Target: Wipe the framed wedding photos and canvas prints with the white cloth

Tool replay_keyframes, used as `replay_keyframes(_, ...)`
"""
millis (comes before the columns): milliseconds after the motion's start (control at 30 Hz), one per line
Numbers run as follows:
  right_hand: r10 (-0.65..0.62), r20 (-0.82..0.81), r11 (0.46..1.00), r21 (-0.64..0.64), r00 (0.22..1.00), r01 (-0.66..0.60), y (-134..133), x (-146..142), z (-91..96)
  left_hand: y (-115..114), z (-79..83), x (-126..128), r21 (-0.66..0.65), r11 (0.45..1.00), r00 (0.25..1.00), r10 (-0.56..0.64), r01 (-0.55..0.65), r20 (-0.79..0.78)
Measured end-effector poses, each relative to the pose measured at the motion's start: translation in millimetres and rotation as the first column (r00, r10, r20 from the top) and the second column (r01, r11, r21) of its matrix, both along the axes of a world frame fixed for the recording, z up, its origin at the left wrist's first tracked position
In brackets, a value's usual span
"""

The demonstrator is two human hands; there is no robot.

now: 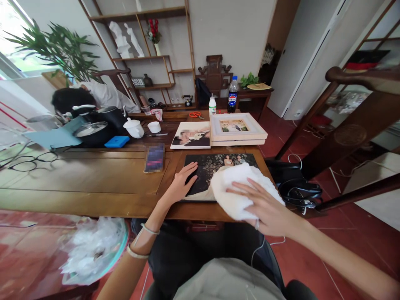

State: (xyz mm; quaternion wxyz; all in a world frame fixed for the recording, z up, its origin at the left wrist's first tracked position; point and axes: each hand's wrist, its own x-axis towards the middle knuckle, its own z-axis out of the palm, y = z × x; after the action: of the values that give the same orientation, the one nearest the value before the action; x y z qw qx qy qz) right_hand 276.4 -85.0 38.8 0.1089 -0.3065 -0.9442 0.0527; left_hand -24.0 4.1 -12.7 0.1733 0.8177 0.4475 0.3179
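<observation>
A dark photo panel (204,170) with a couple in wedding clothes printed on it lies flat at the front edge of the wooden table. My left hand (184,179) rests on its left side, fingers stretched out and slightly apart. On the right half, my right hand (259,204) presses a bunched white fluffy cloth (231,183) onto the surface, fingers over the top of it. The cloth hides much of the panel's right part. Just behind are a lighter photo panel (190,135) and a stack of white framed pictures (239,125).
Left of the panel lies a phone (154,158). Further back are a blue box (117,141), a white teapot (134,127), orange-handled scissors (196,114), a white bottle (212,105) and a cola bottle (233,95). Another person (93,96) bends down at the far left. A bag-filled bin (93,250) stands below left.
</observation>
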Motion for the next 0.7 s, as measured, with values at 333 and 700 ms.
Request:
replay_keyframes(333,-0.256,-0.003,0.958,0.132,0.967,0.254,136,10,-1.9,-2,0.0,1,-0.033,0.999,0.999,0.034,-0.034,0.002)
replay_keyframes(700,0.014,0.06,1.0,-0.004,0.998,-0.014,-3,-19,0.3,-1,0.0,2,-0.025,0.999,0.999,0.034,-0.035,-0.004)
